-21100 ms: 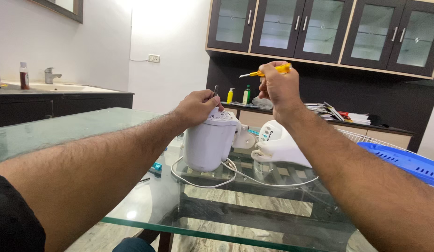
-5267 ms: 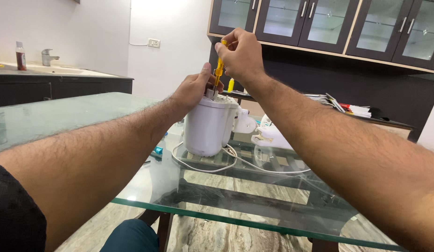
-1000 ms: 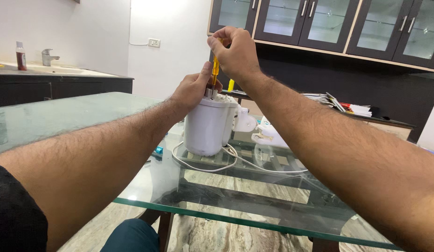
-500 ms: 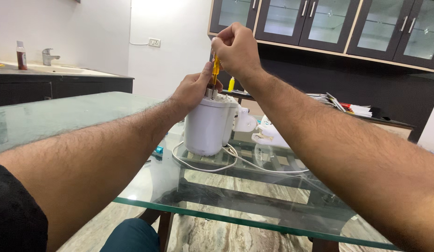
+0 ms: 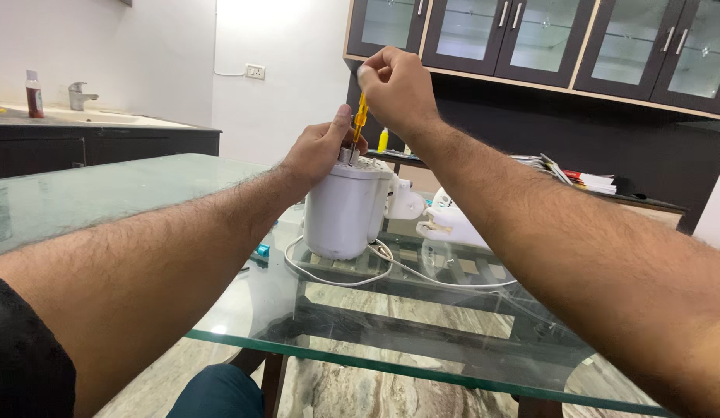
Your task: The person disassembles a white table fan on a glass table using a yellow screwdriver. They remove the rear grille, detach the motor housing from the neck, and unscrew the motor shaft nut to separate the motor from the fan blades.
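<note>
A white cylindrical appliance body (image 5: 344, 209) stands upright on the glass table (image 5: 422, 348), its white cord (image 5: 336, 275) looped around its foot. My left hand (image 5: 317, 147) rests on the appliance's top rim and steadies it. Just above, my right hand (image 5: 395, 81) grips the top of a yellow-handled screwdriver (image 5: 360, 116), held upright with its tip down in the top of the appliance. The tip itself is hidden behind my left thumb.
A second white appliance part (image 5: 453, 224) lies on the table right of the body. A small blue item (image 5: 261, 250) lies to its left. Dark glass-door cabinets (image 5: 545, 35) and a shelf with papers (image 5: 576, 178) stand behind; a sink counter (image 5: 97, 124) is at the left.
Hardly anything has moved: my right hand has shifted slightly on the upright screwdriver handle, while my left hand stays on the appliance top.
</note>
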